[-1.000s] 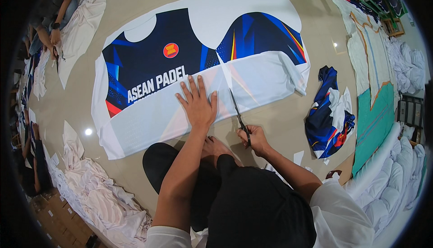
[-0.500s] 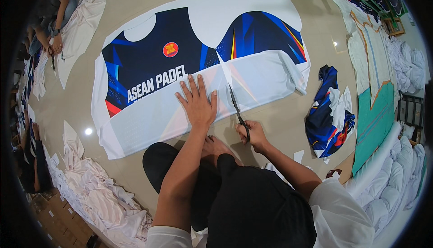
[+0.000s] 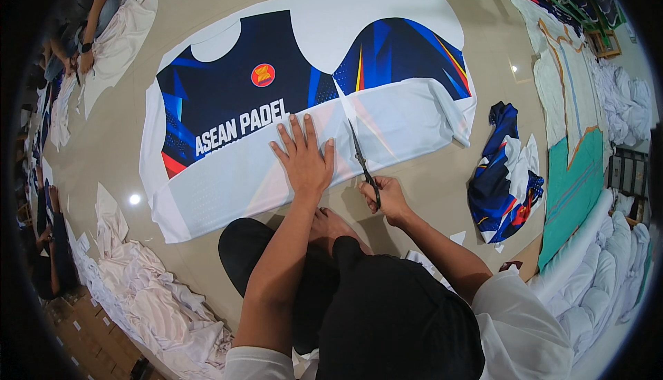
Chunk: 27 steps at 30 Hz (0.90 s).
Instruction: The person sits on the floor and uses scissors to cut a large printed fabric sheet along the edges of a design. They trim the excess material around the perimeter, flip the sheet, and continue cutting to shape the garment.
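A printed fabric sheet (image 3: 242, 79) lies on the floor before me, showing navy jersey-shaped panels with blue, red and yellow accents and a white margin. Its near part is folded over, pale underside (image 3: 228, 190) up. My left hand (image 3: 306, 164) presses flat on this fold, fingers spread. Black-handled scissors (image 3: 360, 153) are gripped in my right hand (image 3: 389, 199), just beyond the fold's near edge. Their blades point away from me into a narrow white slit-like gap between the two navy panels. How far the blades are apart is hard to see.
A crumpled printed fabric pile (image 3: 504, 179) lies to the right, near white and green cloth (image 3: 570, 193) and white rolls (image 3: 587, 283). Pale scrap fabric (image 3: 152, 297) heaps at the lower left. Co-workers sit along the left, one person's hand (image 3: 85, 62) near pale cloth.
My right hand has shifted very slightly with the scissors, their handles a little higher. My left hand stays put. The co-worker's hand at upper left has moved up slightly.
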Motion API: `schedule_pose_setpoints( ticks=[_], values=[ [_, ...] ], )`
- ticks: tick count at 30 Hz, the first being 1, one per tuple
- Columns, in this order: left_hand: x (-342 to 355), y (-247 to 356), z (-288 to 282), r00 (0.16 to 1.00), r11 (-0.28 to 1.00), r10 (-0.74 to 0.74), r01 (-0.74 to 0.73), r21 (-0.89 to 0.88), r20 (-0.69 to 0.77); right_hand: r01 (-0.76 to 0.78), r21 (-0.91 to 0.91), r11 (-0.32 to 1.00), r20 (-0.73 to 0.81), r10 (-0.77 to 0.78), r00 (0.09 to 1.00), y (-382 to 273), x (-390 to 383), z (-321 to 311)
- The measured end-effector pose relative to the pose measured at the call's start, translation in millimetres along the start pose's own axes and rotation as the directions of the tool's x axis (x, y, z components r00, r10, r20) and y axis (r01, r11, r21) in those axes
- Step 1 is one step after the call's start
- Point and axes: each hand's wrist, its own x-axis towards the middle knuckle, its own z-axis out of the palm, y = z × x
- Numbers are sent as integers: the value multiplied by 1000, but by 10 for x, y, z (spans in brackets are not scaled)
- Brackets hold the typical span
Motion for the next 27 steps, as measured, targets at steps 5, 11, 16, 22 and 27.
schedule_pose_setpoints(
  ticks=[5,11,16,22,27],
  values=[
    [5,9,-5,999,1000,-22,22,16,32,-9,-7,1000,-1,9,1000,55,12,-30],
    [0,14,-18,1000,1000,-13,13,-5,22,-25,-28,999,-11,25,1000,-66,-15,-3],
    [6,14,-24,1000,1000,1,-1,-4,3,20,8,1000,32,-20,999,-170,97,41],
    [4,17,-37,1000,1000,3,-3,-5,6,17,28,999,25,-18,1000,-261,136,79],
    [-1,20,-35,1000,1000,4,-4,-6,6,14,8,1000,19,-14,1000,-263,138,74]
  ],
)
